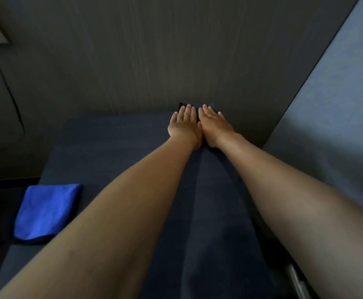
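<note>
Both my arms stretch far forward over a dark blue-grey padded surface. My left hand and my right hand lie flat side by side, fingers straight, thumbs nearly touching. They press on a dark cloth that runs as a long strip from under my hands back toward me. A black edge of that cloth shows just past my left fingertips, close to the wall. A folded bright blue cloth with a dark hem lies on the surface at the near left, well apart from both hands.
A dark wood-grain wall rises right behind the hands. A grey-blue panel slants along the right side. The padded surface drops off at its left edge into shadow. A metal rail shows at the bottom right.
</note>
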`<act>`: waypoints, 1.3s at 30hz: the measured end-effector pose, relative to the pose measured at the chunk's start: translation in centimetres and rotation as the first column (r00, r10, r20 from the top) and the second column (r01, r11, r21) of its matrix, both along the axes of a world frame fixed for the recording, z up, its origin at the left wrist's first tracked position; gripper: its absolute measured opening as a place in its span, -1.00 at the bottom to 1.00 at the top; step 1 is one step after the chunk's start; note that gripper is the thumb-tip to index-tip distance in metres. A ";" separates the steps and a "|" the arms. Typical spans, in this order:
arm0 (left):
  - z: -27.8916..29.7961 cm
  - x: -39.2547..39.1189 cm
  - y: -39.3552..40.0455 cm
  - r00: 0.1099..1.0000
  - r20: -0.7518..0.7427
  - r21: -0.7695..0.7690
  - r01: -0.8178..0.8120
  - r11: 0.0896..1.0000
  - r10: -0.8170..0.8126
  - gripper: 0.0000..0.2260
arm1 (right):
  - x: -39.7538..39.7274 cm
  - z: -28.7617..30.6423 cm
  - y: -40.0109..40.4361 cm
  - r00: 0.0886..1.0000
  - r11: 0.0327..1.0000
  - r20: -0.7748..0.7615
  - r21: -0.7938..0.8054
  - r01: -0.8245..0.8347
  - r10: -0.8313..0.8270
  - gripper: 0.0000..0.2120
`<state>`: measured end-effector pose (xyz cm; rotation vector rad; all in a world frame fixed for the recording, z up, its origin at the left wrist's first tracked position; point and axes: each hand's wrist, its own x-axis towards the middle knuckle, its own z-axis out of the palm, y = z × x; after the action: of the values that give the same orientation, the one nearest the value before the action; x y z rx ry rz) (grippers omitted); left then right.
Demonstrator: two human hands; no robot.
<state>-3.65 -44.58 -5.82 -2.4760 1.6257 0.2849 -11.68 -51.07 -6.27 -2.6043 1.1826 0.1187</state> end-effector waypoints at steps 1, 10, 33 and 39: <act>-0.1 -0.1 -0.2 1.000 -0.011 -0.011 0.000 1.000 0.000 -0.47 | -0.3 0.0 -0.1 1.000 1.000 0.012 0.008 0.003 -0.003 -0.47; -0.1 -3.0 1.4 0.999 -0.034 -0.010 -0.023 1.000 0.022 -0.48 | -3.6 0.0 1.6 0.998 0.999 0.063 0.054 0.001 -0.004 -0.46; 0.0 -17.9 23.6 0.999 -0.054 -0.024 -0.006 1.000 0.005 -0.47 | -19.0 0.2 24.1 1.000 0.998 0.012 -0.056 -0.008 0.009 -0.44; -0.4 -20.6 28.3 0.995 -0.102 -0.075 0.009 0.997 -0.017 -0.47 | -21.9 0.4 28.4 1.000 0.998 -0.002 -0.068 -0.003 0.003 -0.43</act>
<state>-24.25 -16.30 -6.19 -2.5436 1.7218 0.3614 -33.58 -22.69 -5.88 -2.6650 1.2032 0.0829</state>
